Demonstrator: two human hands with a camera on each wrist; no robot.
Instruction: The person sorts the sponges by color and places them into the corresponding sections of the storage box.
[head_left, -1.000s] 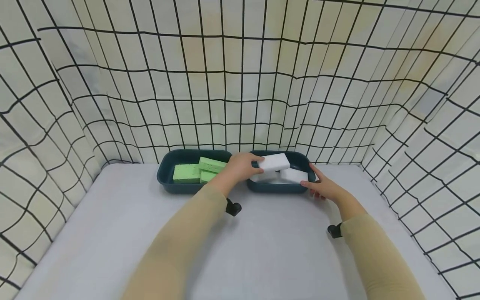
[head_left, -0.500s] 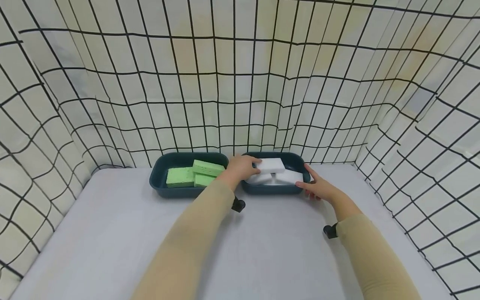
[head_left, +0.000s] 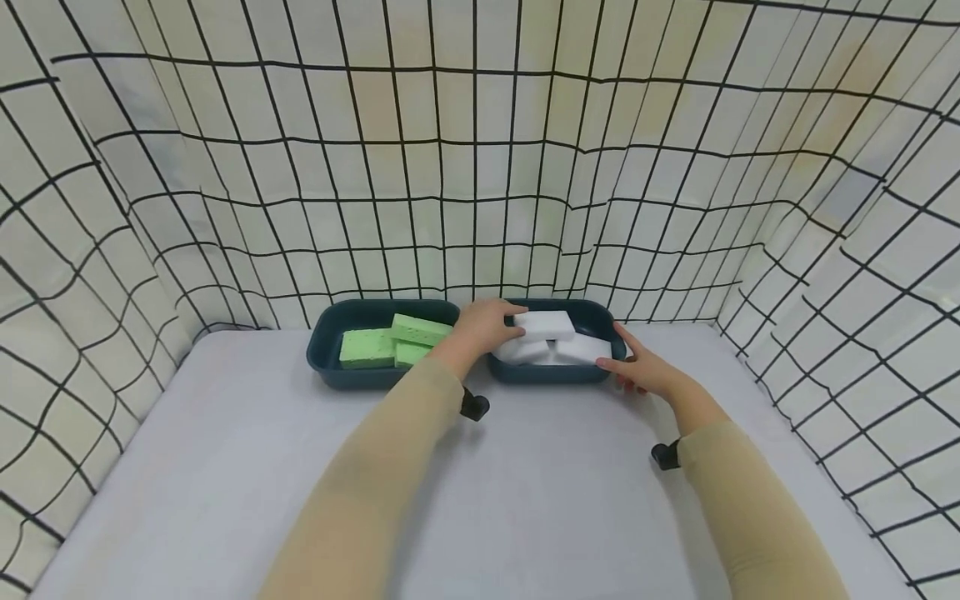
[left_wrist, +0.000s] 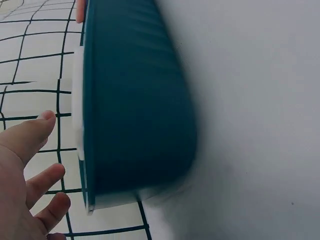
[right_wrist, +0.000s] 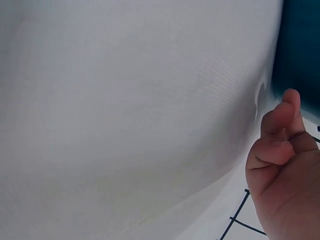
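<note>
Where the grey desk (head_left: 480,483) meets the gridded curtain at frame centre, we see two dark teal trays: the left tray (head_left: 330,354) holds green sponges (head_left: 390,342), the right tray (head_left: 555,373) white sponges. Our left hand (head_left: 483,327) grips the top white sponge (head_left: 551,323), fingers curled round its left end. Our right hand (head_left: 645,371) rests relaxed, fingers loosely spread, against the right tray's right end.
</note>
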